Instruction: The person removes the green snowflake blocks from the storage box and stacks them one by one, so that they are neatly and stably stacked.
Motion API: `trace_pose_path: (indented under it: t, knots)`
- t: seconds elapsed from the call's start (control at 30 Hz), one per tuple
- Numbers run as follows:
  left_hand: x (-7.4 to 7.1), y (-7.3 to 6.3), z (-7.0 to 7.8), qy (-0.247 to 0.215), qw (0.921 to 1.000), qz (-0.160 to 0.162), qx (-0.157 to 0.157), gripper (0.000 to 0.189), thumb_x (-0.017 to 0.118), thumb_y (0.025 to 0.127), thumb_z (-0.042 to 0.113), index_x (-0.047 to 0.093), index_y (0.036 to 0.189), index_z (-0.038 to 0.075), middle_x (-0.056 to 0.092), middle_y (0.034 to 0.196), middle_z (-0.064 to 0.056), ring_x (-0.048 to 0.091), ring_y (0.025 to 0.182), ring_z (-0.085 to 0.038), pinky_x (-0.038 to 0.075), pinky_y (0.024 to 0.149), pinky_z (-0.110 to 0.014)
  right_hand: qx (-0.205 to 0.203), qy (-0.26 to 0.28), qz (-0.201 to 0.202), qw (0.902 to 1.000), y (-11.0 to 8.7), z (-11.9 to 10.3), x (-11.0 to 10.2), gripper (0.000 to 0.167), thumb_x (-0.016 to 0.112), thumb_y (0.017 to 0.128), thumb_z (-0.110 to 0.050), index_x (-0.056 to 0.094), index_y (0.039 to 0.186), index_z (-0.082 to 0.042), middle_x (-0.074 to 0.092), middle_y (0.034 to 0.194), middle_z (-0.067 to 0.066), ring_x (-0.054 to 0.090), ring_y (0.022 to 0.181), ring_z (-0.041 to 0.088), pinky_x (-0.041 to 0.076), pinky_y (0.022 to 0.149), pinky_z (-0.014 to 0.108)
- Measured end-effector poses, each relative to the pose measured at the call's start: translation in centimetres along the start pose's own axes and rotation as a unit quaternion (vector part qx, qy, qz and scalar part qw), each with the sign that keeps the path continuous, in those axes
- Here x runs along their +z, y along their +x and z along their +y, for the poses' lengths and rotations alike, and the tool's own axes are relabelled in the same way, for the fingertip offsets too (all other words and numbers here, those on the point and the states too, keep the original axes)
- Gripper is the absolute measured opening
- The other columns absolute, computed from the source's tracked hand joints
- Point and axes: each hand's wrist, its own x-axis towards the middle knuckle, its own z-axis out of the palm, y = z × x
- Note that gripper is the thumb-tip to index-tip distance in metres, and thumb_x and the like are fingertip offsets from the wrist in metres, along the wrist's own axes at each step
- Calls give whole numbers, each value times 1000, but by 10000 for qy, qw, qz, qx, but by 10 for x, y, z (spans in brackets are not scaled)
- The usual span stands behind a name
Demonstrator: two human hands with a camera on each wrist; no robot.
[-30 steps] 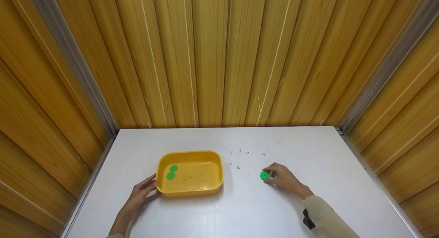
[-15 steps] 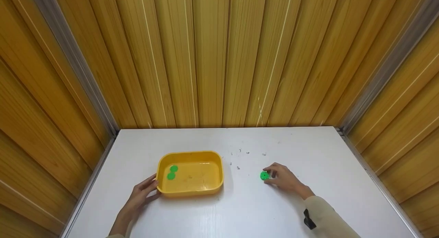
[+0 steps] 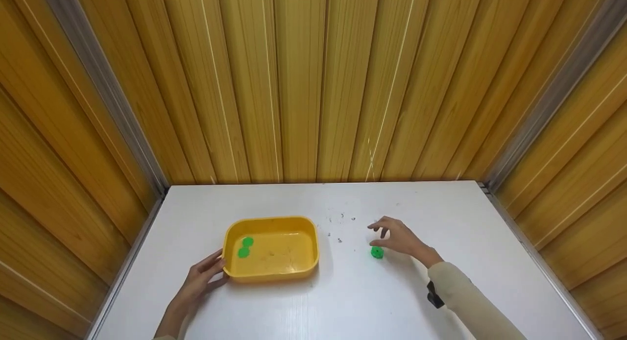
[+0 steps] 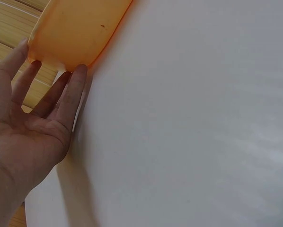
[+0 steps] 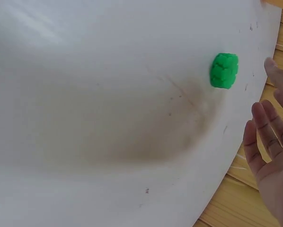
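A small stack of green scalloped discs stands on the white table to the right of the tray; in the right wrist view its layered side shows. My right hand hovers just above and behind it, thumb and fingers spread and holding nothing. At the left, my left hand touches the end of a yellow tray with extended fingertips, as the left wrist view also shows. Two flat green discs lie inside the tray near its left end, edges touching.
Small dark marks dot the white table between the tray and the green stack. Wood-patterned panels close off the back and both sides.
My right hand has let go of the green stack and risen up and back from it. The stack stays where it was. My left hand and the tray have not visibly moved.
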Motion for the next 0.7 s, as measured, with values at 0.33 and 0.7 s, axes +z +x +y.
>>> trace_pose_path:
  t: [0.33, 0.7]
  knots:
    - [1, -1, -1, -67, 10000, -20, 26, 66, 68, 99, 37, 44, 155, 12, 46, 153, -23, 65, 118, -22, 63, 101, -39, -220, 104, -403, 9989, 57, -42, 8, 41, 79, 90, -21, 70, 126, -3, 70, 108, 15, 69, 95, 36, 65, 84, 49]
    - [4, -3, 2, -77, 9999, 63, -29, 63, 69, 98, 35, 49, 152, 10, 50, 150, -23, 68, 114, -22, 64, 98, -39, -789, -16, -781, 9938, 112, -96, 40, 41, 78, 91, -23, 70, 126, -3, 73, 109, 17, 72, 95, 32, 66, 83, 40]
